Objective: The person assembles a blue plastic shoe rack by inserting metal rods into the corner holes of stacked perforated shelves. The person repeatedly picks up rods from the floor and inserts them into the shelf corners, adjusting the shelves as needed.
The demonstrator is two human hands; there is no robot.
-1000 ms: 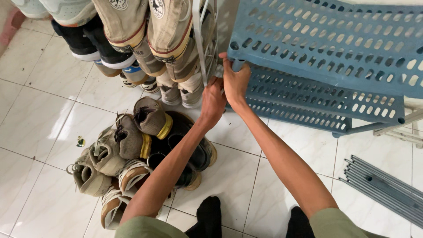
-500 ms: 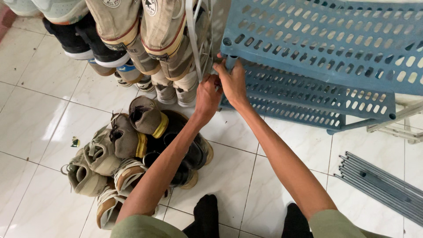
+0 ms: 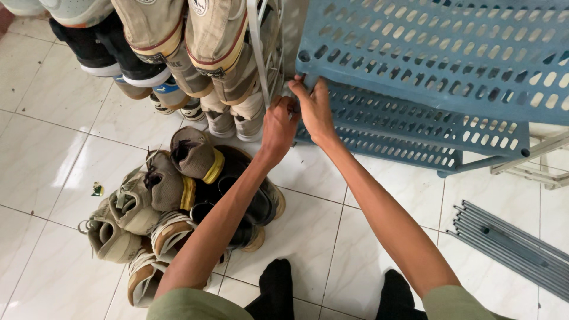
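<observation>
Both my hands reach to the near left corner of a blue perforated plastic shoe rack (image 3: 427, 53) with several tiers. My left hand (image 3: 280, 123) is closed on something small at that corner, beside a thin metal frame (image 3: 261, 53); what it pinches is hidden. My right hand (image 3: 316, 109) presses fingers against the corner of a lower blue shelf (image 3: 409, 127). Below my arms a pile of worn shoes (image 3: 172, 201) lies on the white tiled floor.
Several sneakers (image 3: 178, 41) hang or stand in a row on another rack at upper left. A bundle of grey metal tubes (image 3: 510, 243) lies on the floor at right. My black-socked feet (image 3: 278, 290) are at the bottom edge.
Both hands have stayed at the rack's corner, shifting only slightly. The camera view has drifted a little, and the shoe pile sits a bit further left in view.
</observation>
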